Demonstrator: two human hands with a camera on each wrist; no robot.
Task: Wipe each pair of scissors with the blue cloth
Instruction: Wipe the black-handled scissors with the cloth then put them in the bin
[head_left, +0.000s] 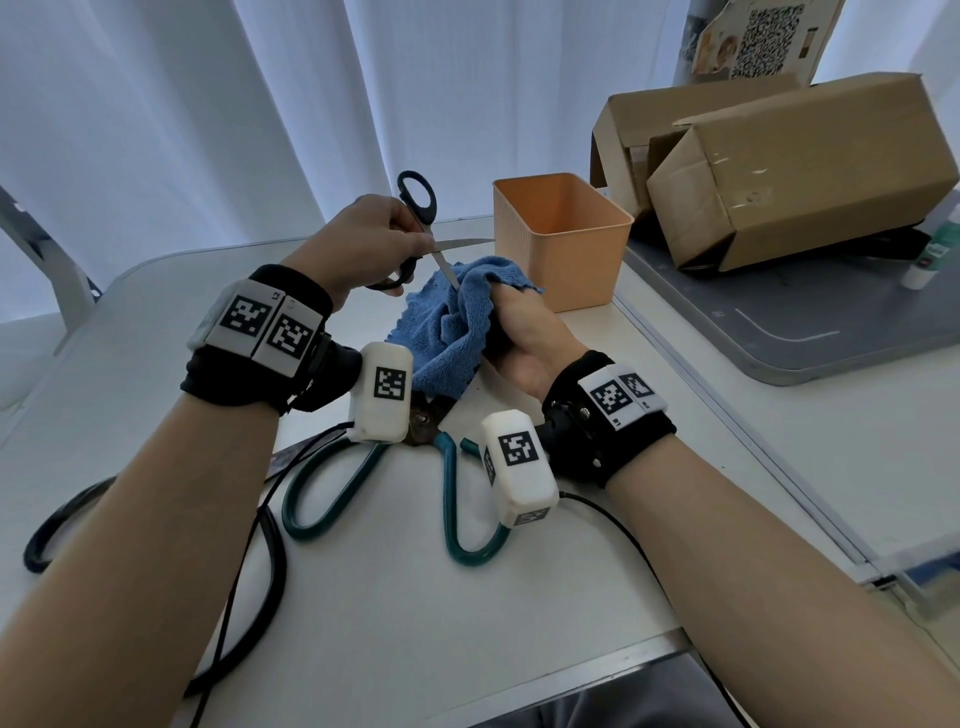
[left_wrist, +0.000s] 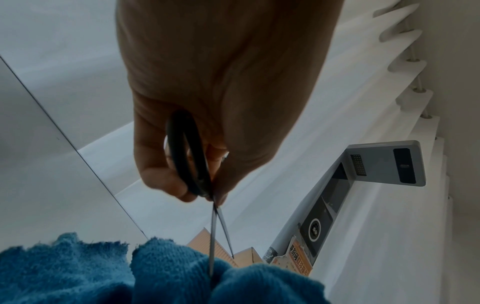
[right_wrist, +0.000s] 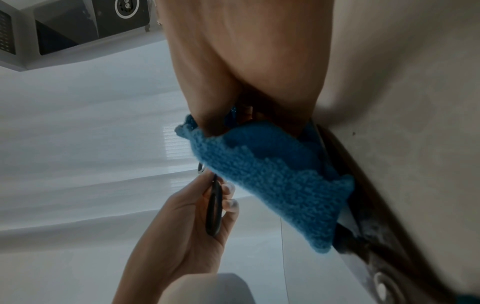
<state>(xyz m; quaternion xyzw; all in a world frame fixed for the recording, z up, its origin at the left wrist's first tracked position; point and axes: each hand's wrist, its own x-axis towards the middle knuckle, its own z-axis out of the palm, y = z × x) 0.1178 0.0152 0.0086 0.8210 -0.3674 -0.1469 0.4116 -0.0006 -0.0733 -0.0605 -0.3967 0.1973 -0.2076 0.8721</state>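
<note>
Small scissors (head_left: 421, 228): black plastic handle loops, faint sheen; blades bare metal, smooth, thin.
Blue cloth (head_left: 452, 332): looped terry knit, matt, rough nap, frayed scalloped edge.
Large scissors (head_left: 447, 499): teal coated handles, slightly glossy; pivot metal dark, dull, mottled.
Orange bin (head_left: 563, 244): matt plastic, fine ribbing on the walls.
Cardboard boxes (head_left: 800, 171): brown, matt, creased, with strips of shiny clear tape.
Counter (head_left: 415, 597): smooth white surface, low sheen, metal edge strip.
Curtain (head_left: 208, 104): pale matt fabric.

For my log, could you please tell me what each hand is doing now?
Left hand: grips the black-handled scissors.
Right hand: grips the blue cloth.
</note>
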